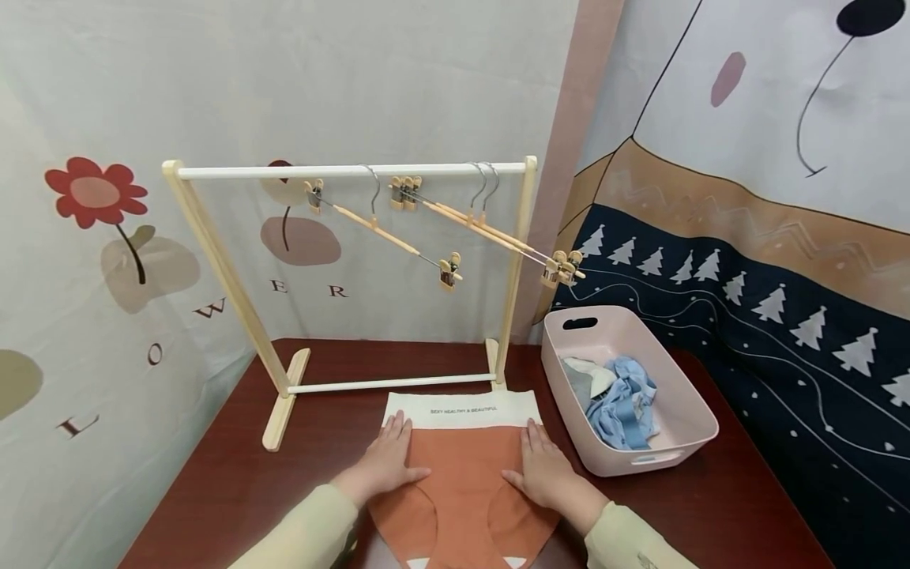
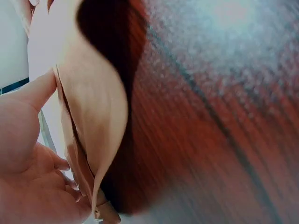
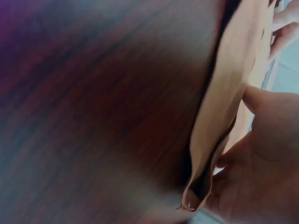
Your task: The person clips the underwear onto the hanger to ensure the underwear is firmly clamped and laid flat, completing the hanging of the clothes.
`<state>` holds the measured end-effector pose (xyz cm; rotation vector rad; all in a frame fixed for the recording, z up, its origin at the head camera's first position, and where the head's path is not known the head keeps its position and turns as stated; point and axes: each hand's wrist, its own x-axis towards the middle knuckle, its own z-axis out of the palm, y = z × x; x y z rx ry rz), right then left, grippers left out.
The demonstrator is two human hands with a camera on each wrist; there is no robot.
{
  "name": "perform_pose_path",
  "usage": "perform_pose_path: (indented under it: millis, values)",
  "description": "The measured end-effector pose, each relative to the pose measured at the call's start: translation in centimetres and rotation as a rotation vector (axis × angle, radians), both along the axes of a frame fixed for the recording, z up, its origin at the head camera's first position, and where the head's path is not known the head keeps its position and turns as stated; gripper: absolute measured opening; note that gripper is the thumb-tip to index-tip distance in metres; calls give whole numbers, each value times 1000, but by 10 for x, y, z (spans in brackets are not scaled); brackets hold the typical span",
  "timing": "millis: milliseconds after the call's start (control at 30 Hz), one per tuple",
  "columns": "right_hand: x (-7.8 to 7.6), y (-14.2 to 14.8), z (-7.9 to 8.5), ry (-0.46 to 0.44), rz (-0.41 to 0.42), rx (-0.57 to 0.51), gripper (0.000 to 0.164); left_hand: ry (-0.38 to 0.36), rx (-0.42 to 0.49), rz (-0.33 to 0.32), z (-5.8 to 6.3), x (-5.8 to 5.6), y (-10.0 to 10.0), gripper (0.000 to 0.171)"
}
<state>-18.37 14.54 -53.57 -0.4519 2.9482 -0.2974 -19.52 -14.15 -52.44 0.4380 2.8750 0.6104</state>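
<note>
A pair of orange underpants with a white printed waistband lies spread flat on the table, waistband toward the rack. My left hand rests on its left side with straight fingers, fingertips at the waistband seam. On the opposite side my right hand lies the same way, its thumb pointing inward. In the left wrist view the thumb of the left hand touches the cloth, whose edge bows up a little. The right wrist view shows the right hand against the other wavy side edge.
Behind the underpants stands a wooden rack with a white top rail. A clip hanger hangs mid-rail, and two more hangers hang together at the right. A pink basket on the right holds crumpled blue, white and grey cloth.
</note>
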Motion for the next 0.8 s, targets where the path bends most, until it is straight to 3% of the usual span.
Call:
perform_pose_path:
  millis: [233,433,633,800]
  values:
    - [5,1,11,-30,-61,47,87,-10,-1,-1,5,0,3,96]
    - [-2,-11,22,-83,-121,77,88,-22,-9,-9,5,-2,3,98]
    - [-14,-20,19,-83,-69,23,86,-25,-9,8,2,-2,2,100]
    - [-13,-17,9,-105,-37,19,87,-23,-2,14,0,3,3,101]
